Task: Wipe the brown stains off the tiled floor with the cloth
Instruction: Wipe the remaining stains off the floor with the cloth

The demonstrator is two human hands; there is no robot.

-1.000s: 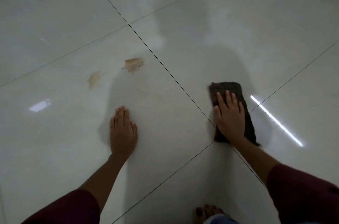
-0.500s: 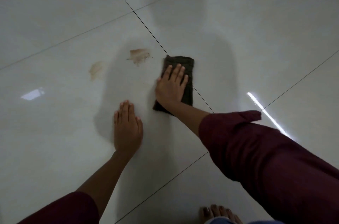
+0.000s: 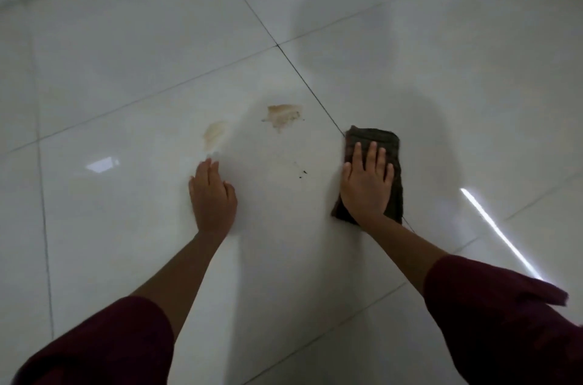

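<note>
A: Where is the cloth (image 3: pixel 383 145) right now?

B: Flat on the floor (image 3: pixel 126 38), straddling the grout line (image 3: pixel 303 79), under the right hand (image 3: pixel 366 189). That hand lies palm-down on it, fingers extended and slightly parted, pressing rather than pinching.

A: And the stains?

B: Two, both untouched by the cloth. The darker stain (image 3: pixel 284 115) sits up and to the left of the cloth, near but clearly apart. The paler stain (image 3: pixel 214 134) lies further left, just beyond the fingertips of the left hand (image 3: pixel 213 198).

A: What is the left hand doing?

B: Propped flat on the tile, fingers close together, holding nothing. It looks like a brace.

A: How does the cloth lie?

B: Its long axis runs away from the person, roughly in line with the right forearm. So I judge the next stroke is a sideways sweep leftward and a little forward, broadside on, to meet the darker stain first.

A: Anything else in the path?

B: A few dark specks (image 3: pixel 303 172) between the hands.

A: Any writing or labels?

B: None that I can see on cloth, sleeves or tiles.
</note>
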